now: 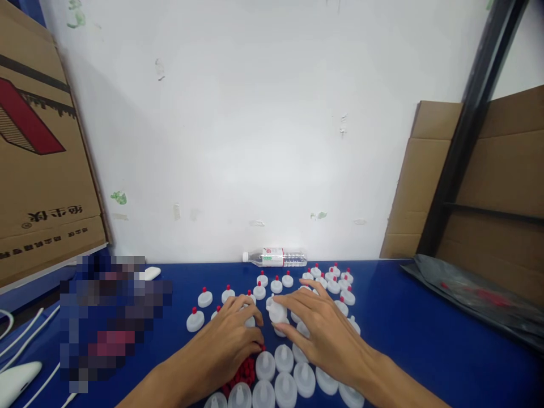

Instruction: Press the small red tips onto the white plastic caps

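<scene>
Many white plastic caps [284,358] lie on the blue table [403,334]; those farther back carry red tips [204,290]. My left hand [232,334] rests curled over a small heap of red tips [244,373], fingers bent down by a cap. My right hand [317,326] lies over the caps and its fingers close round one white cap [277,311] near the middle. The two hands almost touch at the fingertips.
A clear water bottle [275,257] lies on its side against the white wall. Cardboard boxes [38,170] stand at left, cardboard sheets [429,187] and a black post at right. A dark plastic bag [476,294] lies at right; white cables [25,340] at left.
</scene>
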Tool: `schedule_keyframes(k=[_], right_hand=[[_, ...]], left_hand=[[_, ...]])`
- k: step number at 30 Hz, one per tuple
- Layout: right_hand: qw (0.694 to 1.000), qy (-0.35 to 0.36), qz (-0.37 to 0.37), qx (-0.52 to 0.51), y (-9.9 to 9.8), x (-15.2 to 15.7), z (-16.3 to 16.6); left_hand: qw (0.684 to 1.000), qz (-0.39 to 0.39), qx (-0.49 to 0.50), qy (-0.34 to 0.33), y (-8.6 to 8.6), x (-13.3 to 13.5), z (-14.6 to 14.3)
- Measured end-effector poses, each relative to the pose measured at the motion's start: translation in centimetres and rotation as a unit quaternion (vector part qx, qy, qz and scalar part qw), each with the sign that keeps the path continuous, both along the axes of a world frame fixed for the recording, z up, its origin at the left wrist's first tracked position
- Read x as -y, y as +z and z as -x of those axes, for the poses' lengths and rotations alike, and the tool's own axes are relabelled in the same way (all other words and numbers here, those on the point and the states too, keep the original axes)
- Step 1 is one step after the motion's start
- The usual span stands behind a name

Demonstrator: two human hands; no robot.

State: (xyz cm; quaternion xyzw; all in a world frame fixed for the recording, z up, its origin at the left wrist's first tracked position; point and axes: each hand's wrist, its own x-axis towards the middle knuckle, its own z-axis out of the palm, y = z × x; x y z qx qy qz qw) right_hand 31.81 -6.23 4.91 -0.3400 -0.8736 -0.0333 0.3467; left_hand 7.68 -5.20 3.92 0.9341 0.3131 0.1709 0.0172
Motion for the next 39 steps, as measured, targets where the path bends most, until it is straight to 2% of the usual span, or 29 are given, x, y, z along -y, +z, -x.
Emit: schedule_keyframes(k=[5, 11, 15, 21, 26, 33, 39], right_hand=[[1.000, 0.011, 0.015, 0.007, 0.0, 0.1, -0.1], [0.999, 0.028, 0.007, 0.022, 0.2, 0.5, -0.1], [0.999, 0.029, 0.017, 0.006, 0.1, 0.4, 0.0], [1.000, 0.000, 0.012, 0.009, -0.3, 0.4, 0.0], [1.000, 0.022, -0.010, 0.008, 0.0, 0.6, 0.1], [0.999, 0.044, -0.032, -0.003, 0.2, 0.9, 0.0], [0.999, 0.038, -0.035, -0.017, 0.1, 1.0, 0.1]], left_hand=[[0.995, -0.023, 0.092, 0.026, 1.1, 0.9, -0.2], [0.987, -0.062, 0.141, 0.050, 0.9, 0.9, -0.2], [0.983, -0.071, 0.171, 0.017, 0.7, 0.7, -0.3], [0.967, -0.165, 0.183, -0.061, 1.4, 0.3, -0.5], [0.956, -0.206, 0.193, -0.081, 1.7, 0.2, -0.6], [0.958, -0.201, 0.191, -0.079, 1.8, 0.2, -0.3], [0.957, -0.137, 0.247, -0.064, 1.2, 0.2, -0.4]])
